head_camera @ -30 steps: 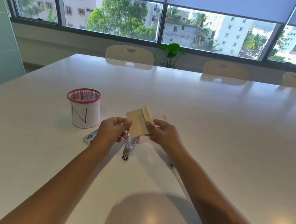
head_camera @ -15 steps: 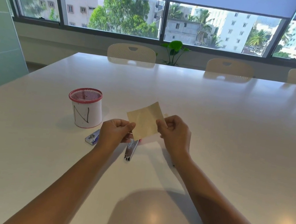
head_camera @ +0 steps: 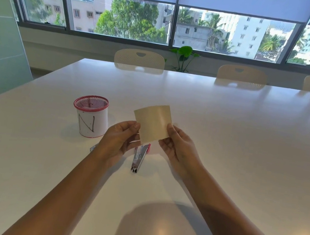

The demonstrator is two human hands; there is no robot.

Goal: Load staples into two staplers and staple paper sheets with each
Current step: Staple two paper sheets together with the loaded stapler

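Paper: one tan sheet, or a few stacked, I cannot tell; I hold it up between both hands, above the table.
Left hand: my left hand pinches the sheet's lower left edge, thumb on the near face.
Right hand: my right hand pinches the sheet's right edge, fingers curled behind it.
Staplers: one stapler lies open on the table just below my hands, between my wrists; a second small item peeks out left of my left wrist, too hidden to name.
Cup: one mesh-rimmed cup marked N, left of my left hand.
Chairs: three chairs across the table.
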